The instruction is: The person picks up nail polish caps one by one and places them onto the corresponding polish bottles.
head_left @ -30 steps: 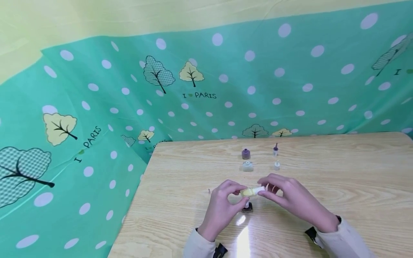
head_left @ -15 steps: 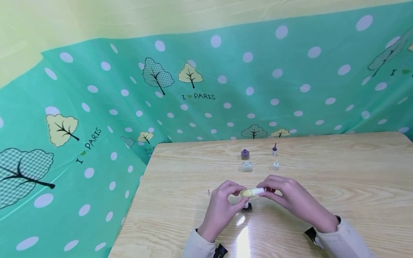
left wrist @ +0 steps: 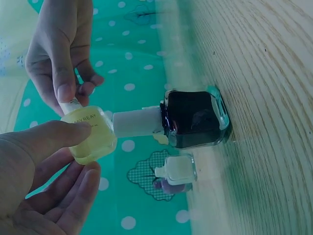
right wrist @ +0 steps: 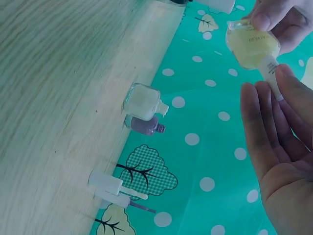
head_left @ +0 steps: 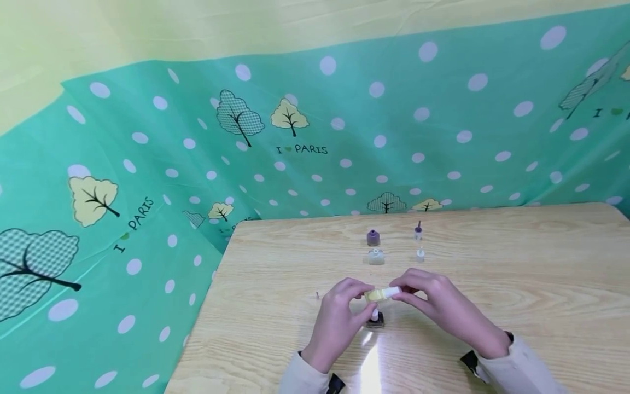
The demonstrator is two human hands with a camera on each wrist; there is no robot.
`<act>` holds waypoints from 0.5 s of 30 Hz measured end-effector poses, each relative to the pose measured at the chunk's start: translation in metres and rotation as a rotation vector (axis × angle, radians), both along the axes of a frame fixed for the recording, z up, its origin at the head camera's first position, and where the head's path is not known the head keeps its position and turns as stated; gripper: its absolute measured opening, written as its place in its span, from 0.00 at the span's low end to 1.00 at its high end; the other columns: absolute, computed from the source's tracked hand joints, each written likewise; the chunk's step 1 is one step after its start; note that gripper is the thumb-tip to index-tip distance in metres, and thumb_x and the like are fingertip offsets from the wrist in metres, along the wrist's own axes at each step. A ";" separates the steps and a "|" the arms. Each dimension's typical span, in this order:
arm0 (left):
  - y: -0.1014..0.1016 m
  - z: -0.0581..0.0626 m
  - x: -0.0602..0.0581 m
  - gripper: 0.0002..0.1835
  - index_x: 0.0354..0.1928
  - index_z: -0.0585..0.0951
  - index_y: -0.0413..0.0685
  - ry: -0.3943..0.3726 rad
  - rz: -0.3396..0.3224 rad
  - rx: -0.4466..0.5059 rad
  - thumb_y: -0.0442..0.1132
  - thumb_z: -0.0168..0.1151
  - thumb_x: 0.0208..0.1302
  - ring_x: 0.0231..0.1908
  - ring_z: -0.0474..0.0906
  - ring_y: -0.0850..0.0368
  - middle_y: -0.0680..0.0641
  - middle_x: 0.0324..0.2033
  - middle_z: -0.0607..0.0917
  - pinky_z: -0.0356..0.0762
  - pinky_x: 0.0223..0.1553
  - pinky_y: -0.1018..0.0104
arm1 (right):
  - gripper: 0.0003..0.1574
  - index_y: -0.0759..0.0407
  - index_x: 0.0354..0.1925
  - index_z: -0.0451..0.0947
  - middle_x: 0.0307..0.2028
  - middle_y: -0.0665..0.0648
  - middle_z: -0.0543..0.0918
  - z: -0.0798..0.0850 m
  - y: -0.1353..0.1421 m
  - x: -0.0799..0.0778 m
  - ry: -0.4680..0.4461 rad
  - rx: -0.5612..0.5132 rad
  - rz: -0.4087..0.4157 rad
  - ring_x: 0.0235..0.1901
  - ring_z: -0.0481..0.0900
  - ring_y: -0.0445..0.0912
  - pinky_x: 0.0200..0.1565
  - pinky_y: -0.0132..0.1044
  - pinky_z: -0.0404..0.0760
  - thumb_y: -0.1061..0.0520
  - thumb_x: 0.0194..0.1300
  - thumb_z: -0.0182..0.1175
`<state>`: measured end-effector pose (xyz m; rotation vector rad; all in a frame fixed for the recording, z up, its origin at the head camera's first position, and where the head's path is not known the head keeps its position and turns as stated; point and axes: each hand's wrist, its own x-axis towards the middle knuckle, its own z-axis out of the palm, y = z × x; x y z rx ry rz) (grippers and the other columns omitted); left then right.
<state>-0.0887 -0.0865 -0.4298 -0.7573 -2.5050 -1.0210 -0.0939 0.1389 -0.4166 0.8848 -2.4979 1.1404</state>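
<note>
In the head view my left hand (head_left: 338, 317) grips the yellow nail polish bottle (head_left: 376, 295) between thumb and fingers, above the table. The bottle lies tilted, its white cap (head_left: 392, 291) to the right. That cap sits on the bottle's neck, and my right hand (head_left: 430, 295) pinches it with thumb and fingertips. Lettering shows on the yellow glass in the left wrist view. Just below the hands stands a capped dark nail polish bottle (left wrist: 195, 119), upright on the table and touched by neither hand.
Farther back on the wooden table (head_left: 275, 257) stand an uncapped purple bottle (head_left: 373, 238) and an uncapped whitish bottle (head_left: 376, 257). To their right, two white caps, a purple-brushed one (head_left: 418, 233) and a pale-brushed one (head_left: 420, 255), stand brush up. A patterned green cloth (head_left: 315, 131) hangs behind.
My right fingers have shifted slightly on the white cap. The left hand and the yellow bottle stay almost in place, and the head view has moved a little.
</note>
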 end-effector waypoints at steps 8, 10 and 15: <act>-0.002 0.003 -0.001 0.15 0.47 0.86 0.46 -0.009 -0.004 -0.029 0.38 0.74 0.56 0.37 0.84 0.60 0.51 0.41 0.88 0.80 0.41 0.80 | 0.12 0.53 0.41 0.86 0.35 0.40 0.84 0.000 -0.003 -0.002 0.027 -0.015 -0.021 0.33 0.79 0.30 0.33 0.25 0.83 0.64 0.57 0.70; -0.001 0.003 -0.002 0.15 0.47 0.86 0.46 -0.008 -0.007 -0.034 0.38 0.74 0.56 0.37 0.84 0.59 0.51 0.41 0.88 0.80 0.41 0.80 | 0.13 0.53 0.41 0.86 0.34 0.40 0.84 0.001 -0.004 -0.001 0.030 -0.013 -0.032 0.33 0.79 0.30 0.33 0.25 0.83 0.64 0.57 0.71; 0.000 0.005 -0.004 0.14 0.45 0.87 0.47 0.004 0.007 -0.041 0.38 0.74 0.56 0.37 0.84 0.59 0.51 0.41 0.88 0.81 0.41 0.78 | 0.13 0.52 0.41 0.86 0.34 0.40 0.84 0.001 -0.005 -0.002 0.030 -0.022 -0.042 0.33 0.79 0.30 0.34 0.25 0.83 0.64 0.57 0.71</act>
